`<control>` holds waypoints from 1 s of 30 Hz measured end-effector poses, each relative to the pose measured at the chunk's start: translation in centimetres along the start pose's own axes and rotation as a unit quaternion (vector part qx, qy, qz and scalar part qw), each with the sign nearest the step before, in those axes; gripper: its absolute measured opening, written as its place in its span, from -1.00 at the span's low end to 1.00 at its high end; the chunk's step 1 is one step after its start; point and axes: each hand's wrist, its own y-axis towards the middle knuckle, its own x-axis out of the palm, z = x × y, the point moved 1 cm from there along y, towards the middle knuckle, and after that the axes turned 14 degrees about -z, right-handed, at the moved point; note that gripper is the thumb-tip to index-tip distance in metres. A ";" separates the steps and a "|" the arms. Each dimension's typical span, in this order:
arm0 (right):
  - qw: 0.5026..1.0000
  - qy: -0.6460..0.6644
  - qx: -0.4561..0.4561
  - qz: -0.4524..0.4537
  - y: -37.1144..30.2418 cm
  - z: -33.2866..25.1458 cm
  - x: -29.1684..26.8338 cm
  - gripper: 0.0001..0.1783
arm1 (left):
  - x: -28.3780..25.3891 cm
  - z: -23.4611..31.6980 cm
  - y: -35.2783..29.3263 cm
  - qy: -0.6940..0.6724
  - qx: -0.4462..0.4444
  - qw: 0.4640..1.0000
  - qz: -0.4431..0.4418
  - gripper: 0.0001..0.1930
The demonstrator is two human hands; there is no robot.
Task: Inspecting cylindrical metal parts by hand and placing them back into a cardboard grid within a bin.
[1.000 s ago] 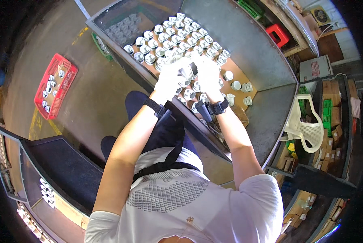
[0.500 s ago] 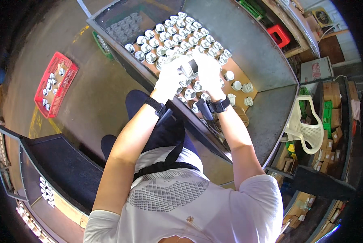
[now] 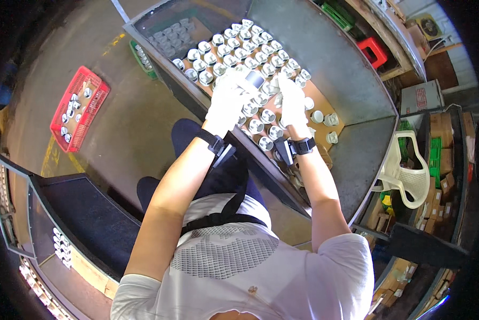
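Observation:
White gloves cover both of my hands. My left hand [image 3: 227, 100] is closed around a piston [image 3: 254, 80], a silvery metal cylinder with a dark band on its side. Just to the right, my right hand [image 3: 291, 104] is off that piston, its fingers a little apart and nothing visible in them. Beneath both hands, many similar pistons [image 3: 223, 50] stand in rows on a brown board [image 3: 320, 101] inside a grey metal-walled bench [image 3: 309, 48]. Glare and the gloves hide some pistons under my hands.
On the floor at left lies a red crate [image 3: 71, 133] holding several pistons. A green crate [image 3: 143, 61] stands against the bench's far left side. To the right are a white plastic chair [image 3: 410, 170] and shelves with boxes. Another dark bench [image 3: 84, 208] is at lower left.
My right hand has come away from the piston and moved right. The piston stays in my left hand and has turned, showing more of its dark band. The whole view has shifted slightly.

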 end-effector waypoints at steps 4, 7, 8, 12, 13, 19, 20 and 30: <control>0.999 0.016 0.028 -0.021 -0.5 0.2 -0.5 -0.63 | 0.1 -0.8 0.1 0.256 0.050 0.965 0.006 -0.76; 0.996 0.021 0.083 -0.033 -0.6 -0.5 -0.4 -0.61 | 0.1 -0.7 0.0 0.199 0.036 0.979 -0.008 -0.71; 0.997 0.025 0.069 -0.033 -0.6 -1.0 -0.2 -0.61 | 0.1 -0.7 -0.1 0.150 0.024 0.988 -0.012 -0.68; 0.995 -0.081 -0.013 -0.050 -0.6 -1.8 -0.6 -0.62 | -0.3 1.5 0.4 -0.033 -0.023 0.999 -0.001 -0.72; 0.988 -0.138 -0.034 -0.054 -0.9 -1.3 -1.2 -0.62 | -1.2 4.2 1.3 0.003 -0.064 0.997 -0.032 -0.75; 0.998 -0.027 0.060 -0.004 -0.5 -3.9 -1.8 -0.66 | -1.0 4.4 1.5 -0.479 -0.094 0.873 0.002 -0.65; 0.998 -0.029 0.060 -0.005 -0.5 -3.8 -2.0 -0.66 | -0.7 3.9 1.4 -0.552 -0.085 0.829 0.012 -0.61; 0.975 -0.183 -0.087 -0.096 -0.9 -3.9 -2.9 -0.63 | -0.2 3.6 1.3 -0.400 -0.094 0.912 -0.008 -0.43</control>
